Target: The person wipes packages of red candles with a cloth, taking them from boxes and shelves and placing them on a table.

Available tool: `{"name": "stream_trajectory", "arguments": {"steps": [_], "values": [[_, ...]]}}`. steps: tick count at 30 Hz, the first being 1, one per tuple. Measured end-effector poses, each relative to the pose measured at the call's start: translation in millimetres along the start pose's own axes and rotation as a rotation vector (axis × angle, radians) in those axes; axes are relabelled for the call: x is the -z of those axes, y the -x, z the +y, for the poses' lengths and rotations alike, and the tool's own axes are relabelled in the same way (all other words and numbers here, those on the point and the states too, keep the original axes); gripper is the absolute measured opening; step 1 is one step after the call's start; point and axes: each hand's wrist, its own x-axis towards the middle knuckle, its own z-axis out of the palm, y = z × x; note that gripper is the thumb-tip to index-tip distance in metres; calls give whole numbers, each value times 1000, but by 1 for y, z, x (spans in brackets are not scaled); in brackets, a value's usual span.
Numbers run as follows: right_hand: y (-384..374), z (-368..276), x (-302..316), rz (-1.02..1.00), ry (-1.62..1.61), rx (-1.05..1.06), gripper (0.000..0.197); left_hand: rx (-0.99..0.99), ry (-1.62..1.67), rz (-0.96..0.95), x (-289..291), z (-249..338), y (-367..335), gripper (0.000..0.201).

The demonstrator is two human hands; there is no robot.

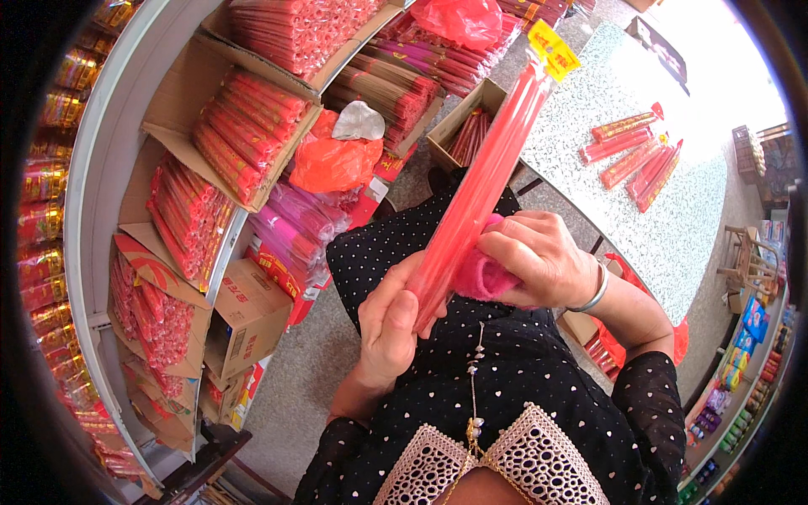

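Observation:
A long clear packet of red sticks [484, 181] slants up and away in front of me, with a yellow tag [553, 50] at its far end. My left hand [391, 324] is closed around the packet's near end, thumb along its side. In my right hand [539, 257] is a bunched pink cloth [486, 276], which sits against the packet's right side near its lower part. The fingers are curled over the cloth and partly hidden by it. I cannot tell whether the sticks are candles or incense.
On the right, a speckled round table [589, 126] bears several small red packets [644, 164]. Shelves with cartons of red bundles [248, 126] stand at the left. An open carton [467, 126] is beyond my lap, and a wooden chair [745, 252] stands far right.

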Motion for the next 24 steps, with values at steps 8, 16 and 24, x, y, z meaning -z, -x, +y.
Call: {"name": "stream_trajectory", "arguments": {"steps": [8, 16, 24], "values": [[-2, -6, -5, 85, -32, -59, 59, -60, -72, 36, -4, 0, 2, 49], [-10, -11, 2, 41, 12, -80, 56, -164, -204, 23, -4, -2, 1, 49], [-7, -18, 2, -35, 5, -81, 56, -157, -221, 35, -5, -4, 1, 48]]}}
